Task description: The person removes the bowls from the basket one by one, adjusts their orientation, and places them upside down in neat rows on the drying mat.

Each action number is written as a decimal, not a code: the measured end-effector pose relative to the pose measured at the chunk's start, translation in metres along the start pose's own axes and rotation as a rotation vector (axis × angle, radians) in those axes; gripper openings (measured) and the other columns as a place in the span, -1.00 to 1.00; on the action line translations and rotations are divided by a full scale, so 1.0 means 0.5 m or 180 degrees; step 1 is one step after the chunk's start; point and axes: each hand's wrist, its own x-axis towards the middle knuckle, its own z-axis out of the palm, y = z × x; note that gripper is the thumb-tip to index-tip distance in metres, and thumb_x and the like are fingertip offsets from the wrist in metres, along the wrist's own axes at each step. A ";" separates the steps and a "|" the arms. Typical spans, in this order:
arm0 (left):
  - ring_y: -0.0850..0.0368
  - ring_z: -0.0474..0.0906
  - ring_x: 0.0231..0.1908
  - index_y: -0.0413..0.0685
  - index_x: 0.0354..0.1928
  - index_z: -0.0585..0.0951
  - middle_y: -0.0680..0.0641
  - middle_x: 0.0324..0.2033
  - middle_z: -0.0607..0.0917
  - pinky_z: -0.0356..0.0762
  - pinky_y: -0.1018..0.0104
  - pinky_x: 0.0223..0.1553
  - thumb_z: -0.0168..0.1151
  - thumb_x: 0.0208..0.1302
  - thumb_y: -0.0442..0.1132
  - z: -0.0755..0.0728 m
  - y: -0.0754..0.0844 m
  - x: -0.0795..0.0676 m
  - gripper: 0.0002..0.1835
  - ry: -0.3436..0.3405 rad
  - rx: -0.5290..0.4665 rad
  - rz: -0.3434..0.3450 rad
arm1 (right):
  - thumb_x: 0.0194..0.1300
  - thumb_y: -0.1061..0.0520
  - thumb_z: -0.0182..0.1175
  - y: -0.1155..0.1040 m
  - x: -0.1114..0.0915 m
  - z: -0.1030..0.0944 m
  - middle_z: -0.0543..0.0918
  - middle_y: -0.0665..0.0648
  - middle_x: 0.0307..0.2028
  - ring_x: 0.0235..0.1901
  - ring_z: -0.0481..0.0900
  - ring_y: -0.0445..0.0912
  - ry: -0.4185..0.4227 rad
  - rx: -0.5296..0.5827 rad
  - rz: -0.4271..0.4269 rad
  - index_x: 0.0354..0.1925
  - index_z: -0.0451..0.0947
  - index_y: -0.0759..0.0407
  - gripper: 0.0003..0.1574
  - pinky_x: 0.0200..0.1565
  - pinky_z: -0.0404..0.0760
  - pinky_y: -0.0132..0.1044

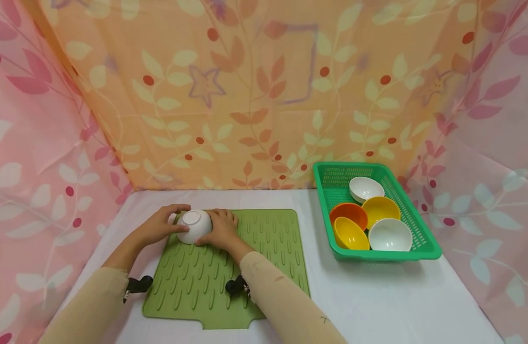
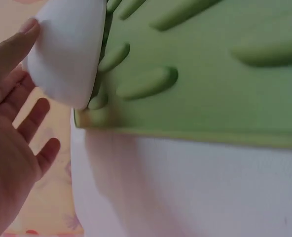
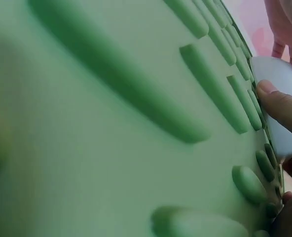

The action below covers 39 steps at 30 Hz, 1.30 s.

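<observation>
A white bowl (image 1: 197, 228) stands upside down, foot upward, at the far left corner of the green ridged mat (image 1: 264, 258). My left hand (image 1: 158, 224) holds it from the left; in the left wrist view the thumb (image 2: 18, 47) lies against the bowl's outside, with some fingers spread apart from it. From the right, my right hand (image 1: 223, 231) grips the same bowl, its thumb (image 3: 279, 101) on the near side wall. In the left wrist view the rim meets the mat's ridges near its edge.
A green plastic basket (image 1: 324, 205) stands at the right. It holds two white bowls (image 1: 390, 235), two yellow bowls (image 1: 351, 234) and an orange bowl (image 1: 349, 213). White cloth (image 1: 367, 306) covers the table, and patterned curtains (image 1: 247, 95) enclose it at back and sides.
</observation>
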 end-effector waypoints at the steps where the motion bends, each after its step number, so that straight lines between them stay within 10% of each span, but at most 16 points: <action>1: -0.31 0.36 0.30 -0.16 0.40 0.47 -0.21 0.29 0.57 0.27 -0.43 0.23 0.49 0.25 -0.02 0.001 0.003 0.003 -0.25 0.0039 0.0027 0.0001 | -0.04 -0.42 0.56 0.001 0.000 0.000 0.44 -0.03 0.38 0.40 0.24 -0.01 -0.0005 0.0010 -0.0011 0.43 0.40 -0.16 0.14 0.42 0.09 0.04; 15: -0.21 0.44 0.15 -0.11 0.29 0.58 -0.16 0.19 0.64 0.34 -0.29 0.12 0.49 0.25 -0.07 0.018 0.009 0.012 -0.40 0.0249 0.0075 0.0015 | 0.00 -0.36 0.56 -0.007 -0.015 -0.040 0.39 0.05 0.44 0.44 0.26 0.04 -0.0128 -0.0008 -0.0116 0.49 0.29 -0.01 0.22 0.40 0.18 0.04; 28: -0.23 0.41 0.18 0.00 0.34 0.56 -0.23 0.24 0.56 0.35 -0.32 0.11 0.49 0.24 0.00 0.007 0.007 -0.006 -0.35 0.0195 0.0183 -0.0178 | 0.35 -0.13 0.39 0.044 -0.145 -0.435 0.45 -0.02 0.41 0.45 0.30 -0.03 -0.0311 -0.0028 -0.1471 0.39 0.49 -0.03 -0.29 0.46 0.17 0.13; 39: -0.24 0.43 0.19 0.07 0.33 0.57 -0.24 0.23 0.56 0.35 -0.37 0.10 0.48 0.24 0.05 0.014 0.009 -0.006 -0.36 0.0250 0.0311 -0.0173 | 0.34 0.01 0.40 0.271 -0.250 -0.652 0.63 -0.11 0.22 0.30 0.48 -0.03 -0.0557 -0.0281 -0.1418 0.21 0.64 -0.10 -0.52 0.31 0.44 0.08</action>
